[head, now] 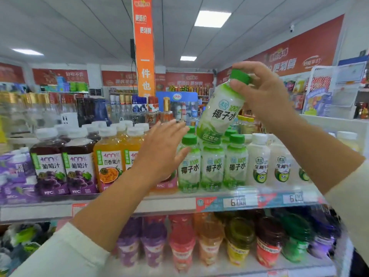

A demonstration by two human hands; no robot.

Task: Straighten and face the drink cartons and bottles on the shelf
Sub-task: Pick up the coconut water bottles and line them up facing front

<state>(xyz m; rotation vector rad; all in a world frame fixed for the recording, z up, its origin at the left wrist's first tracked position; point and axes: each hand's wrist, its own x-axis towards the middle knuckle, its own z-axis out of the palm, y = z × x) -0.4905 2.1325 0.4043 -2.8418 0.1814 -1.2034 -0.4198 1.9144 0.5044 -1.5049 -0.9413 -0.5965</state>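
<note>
My right hand (pixel 263 92) grips a green-capped coconut water bottle (pixel 218 114) by its cap, holding it tilted above the shelf row. Below it stand three matching coconut water bottles (pixel 212 166), labels facing forward. My left hand (pixel 161 148) is spread with straight fingers in front of the leftmost of them and the orange passion fruit juice bottles (pixel 108 162); whether it touches them is unclear. Purple grape juice bottles (pixel 50 164) stand further left. White-capped coconut milk bottles (pixel 259 162) stand to the right.
The shelf edge (pixel 169 204) carries price tags (pixel 237 201). A lower shelf holds several coloured drink bottles (pixel 211 240). Behind the top row are liquor bottles (pixel 139 108) and an orange hanging banner (pixel 144 47). A white fridge (pixel 343 92) stands at the right.
</note>
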